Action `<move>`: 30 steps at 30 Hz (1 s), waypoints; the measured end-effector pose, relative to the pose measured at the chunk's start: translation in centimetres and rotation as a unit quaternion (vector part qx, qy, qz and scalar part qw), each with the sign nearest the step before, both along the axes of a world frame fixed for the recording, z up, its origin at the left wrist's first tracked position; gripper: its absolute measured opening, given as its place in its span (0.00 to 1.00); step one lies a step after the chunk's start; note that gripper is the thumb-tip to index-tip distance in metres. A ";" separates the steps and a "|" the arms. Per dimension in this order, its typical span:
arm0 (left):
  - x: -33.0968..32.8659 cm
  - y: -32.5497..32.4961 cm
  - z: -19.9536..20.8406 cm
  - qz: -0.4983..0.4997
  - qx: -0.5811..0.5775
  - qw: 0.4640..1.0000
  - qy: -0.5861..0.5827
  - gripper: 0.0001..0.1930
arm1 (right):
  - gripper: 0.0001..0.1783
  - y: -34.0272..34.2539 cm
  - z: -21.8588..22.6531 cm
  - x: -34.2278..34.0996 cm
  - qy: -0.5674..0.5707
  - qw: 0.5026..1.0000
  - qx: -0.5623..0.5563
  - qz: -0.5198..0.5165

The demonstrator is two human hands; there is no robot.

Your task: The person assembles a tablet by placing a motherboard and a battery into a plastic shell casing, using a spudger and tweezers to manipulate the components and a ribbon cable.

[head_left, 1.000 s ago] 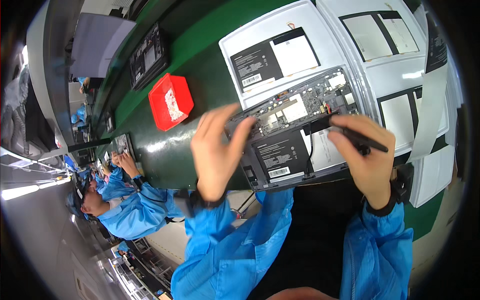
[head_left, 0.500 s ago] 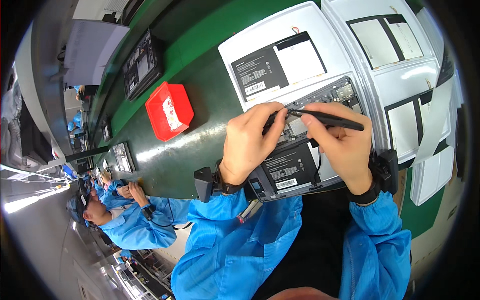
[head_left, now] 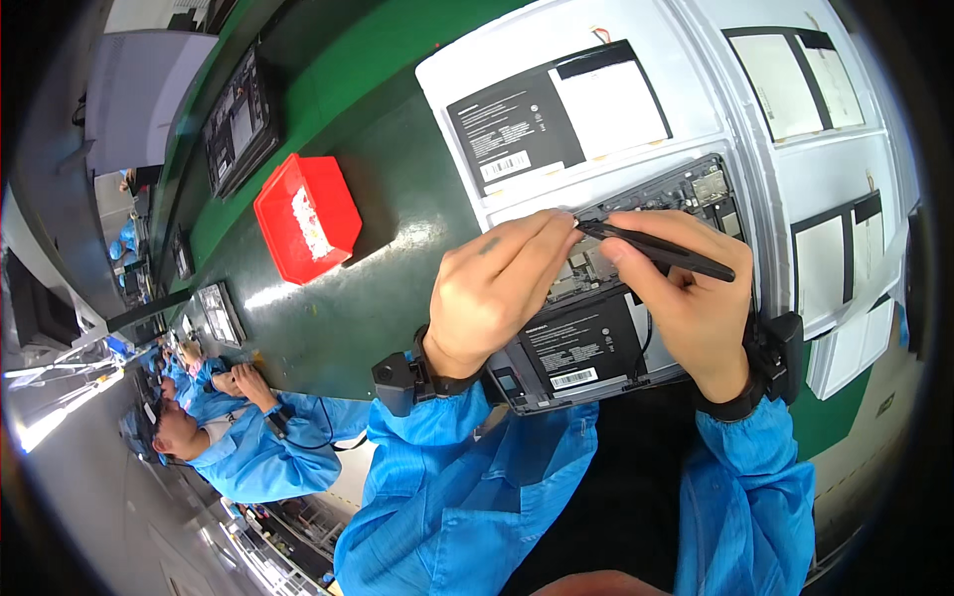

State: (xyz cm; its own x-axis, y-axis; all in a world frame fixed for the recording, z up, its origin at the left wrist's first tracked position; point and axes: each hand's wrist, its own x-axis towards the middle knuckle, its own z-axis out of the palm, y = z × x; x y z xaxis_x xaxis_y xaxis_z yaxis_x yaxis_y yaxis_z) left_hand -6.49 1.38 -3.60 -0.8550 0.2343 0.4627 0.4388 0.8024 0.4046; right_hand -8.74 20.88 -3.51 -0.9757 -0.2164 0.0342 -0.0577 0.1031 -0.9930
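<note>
An opened laptop base (head_left: 509, 380) lies at the table's front edge, its circuit board (head_left: 711, 184) and black battery (head_left: 576, 343) exposed. My right hand (head_left: 696, 298) grips black tweezers (head_left: 686, 256) slantwise, tips pointing left over the board. At those tips, the fingers of my left hand (head_left: 502, 283) are pinched together. Whatever sits between them is too small or too covered to make out. Both hands hide part of the board beneath.
Beyond the laptop, a white foam tray (head_left: 447, 84) bears a flat battery (head_left: 517, 129); more batteries lie in trays at right. A red bin (head_left: 343, 214) with small white pieces stands left. Further laptop bases (head_left: 238, 124) line the bench, where a person in blue (head_left: 268, 447) works.
My left hand has turned so its back shows more, its pinched fingers now meeting the tweezer tips. The tweezers stay in my right hand; the whole view has shifted slightly.
</note>
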 end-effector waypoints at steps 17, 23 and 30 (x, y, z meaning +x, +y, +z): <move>0.1 -0.3 -0.3 0.007 0.024 0.999 -0.025 0.11 | 0.12 -0.6 -0.6 -0.2 -0.009 1.000 -0.004 -0.010; 0.1 -0.4 -0.3 0.007 0.027 0.999 -0.029 0.11 | 0.11 -0.9 -0.2 -0.2 -0.049 0.999 -0.013 -0.010; 0.2 -0.3 -0.2 0.009 0.015 0.999 -0.039 0.11 | 0.10 -1.0 -0.1 -0.2 -0.105 0.993 -0.041 -0.018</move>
State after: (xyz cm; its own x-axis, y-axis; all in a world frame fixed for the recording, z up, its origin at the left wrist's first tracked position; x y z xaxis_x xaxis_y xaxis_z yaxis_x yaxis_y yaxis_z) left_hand -6.33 1.05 -3.83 -0.8927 0.2053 0.4011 0.3903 0.7971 0.4607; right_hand -8.92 19.89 -3.59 -0.9702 -0.1860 -0.1553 0.1543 0.0201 -0.9878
